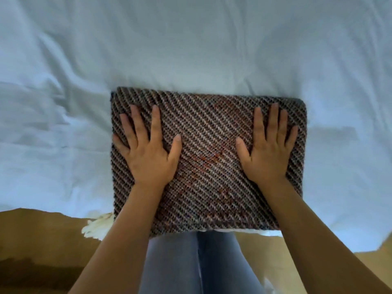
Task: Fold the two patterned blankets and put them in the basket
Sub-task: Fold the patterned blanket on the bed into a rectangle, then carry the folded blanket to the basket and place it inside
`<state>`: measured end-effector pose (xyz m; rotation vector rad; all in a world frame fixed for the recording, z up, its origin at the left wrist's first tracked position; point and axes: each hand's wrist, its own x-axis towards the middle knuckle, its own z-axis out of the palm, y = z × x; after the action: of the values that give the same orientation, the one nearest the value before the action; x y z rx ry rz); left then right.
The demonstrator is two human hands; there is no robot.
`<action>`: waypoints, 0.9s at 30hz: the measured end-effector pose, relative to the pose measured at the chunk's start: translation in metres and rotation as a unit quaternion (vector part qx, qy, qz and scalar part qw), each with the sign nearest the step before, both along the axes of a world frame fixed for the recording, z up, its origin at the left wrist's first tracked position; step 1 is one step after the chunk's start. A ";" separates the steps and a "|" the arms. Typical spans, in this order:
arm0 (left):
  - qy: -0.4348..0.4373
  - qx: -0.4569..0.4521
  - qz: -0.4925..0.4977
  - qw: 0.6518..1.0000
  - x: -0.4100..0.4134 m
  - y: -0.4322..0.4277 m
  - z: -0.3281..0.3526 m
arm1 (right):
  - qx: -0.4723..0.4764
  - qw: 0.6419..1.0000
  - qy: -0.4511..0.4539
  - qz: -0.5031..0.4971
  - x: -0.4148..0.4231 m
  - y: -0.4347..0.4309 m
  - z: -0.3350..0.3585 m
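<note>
head view: a patterned blanket [209,158], woven in dark diagonal stripes with flecks of rust, lies folded into a thick, tidy rectangle on the bed [191,49], at the near edge just in front of the person's legs [197,262]. the bed is covered with a pale, rumpled sheet. the left hand [148,153] rests flat on the left part of the blanket and the right hand [267,153] flat on the right part. the fingers [156,122] of both hands are spread and laid palm-down on the fabric, pinching nothing; it reads as pressing or smoothing the bundle. a tuft of cream fringe [97,225] pokes out at the blanket's near left corner, over the bed's edge; i cannot tell whether it belongs to this blanket or to something under it. below the bed a brownish floor [42,240] shows.

progress, as i judge it: this one blanket looks fully folded, edges squared and layers stacked, so its folding seems done or nearly so. it is not yet in the basket. no basket shows in this view, and no second patterned blanket either, so i cannot tell whether that one is folded, stowed or untouched. what is left for certain is carrying this bundle to the basket.
</note>
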<state>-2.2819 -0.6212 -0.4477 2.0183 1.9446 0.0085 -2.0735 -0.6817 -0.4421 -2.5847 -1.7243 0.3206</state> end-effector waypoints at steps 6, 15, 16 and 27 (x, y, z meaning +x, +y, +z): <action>-0.072 -0.021 0.001 0.997 -0.006 0.005 -0.001 | -0.010 0.999 0.049 0.000 0.002 0.004 -0.001; -0.212 -0.241 0.245 0.915 -0.045 0.011 0.025 | 0.001 0.931 0.185 -0.315 0.012 -0.018 0.019; -0.232 -0.266 0.238 0.905 -0.045 0.016 0.030 | -0.003 0.921 0.215 -0.324 0.016 -0.017 0.021; -0.358 -0.385 0.120 0.842 0.026 -0.023 0.105 | 0.045 0.818 0.383 -0.427 0.059 -0.122 0.085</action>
<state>-2.2563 -0.6440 -0.3424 1.0174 1.3619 0.0306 -2.0143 -0.8035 -0.3569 -2.3169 -0.2648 0.9874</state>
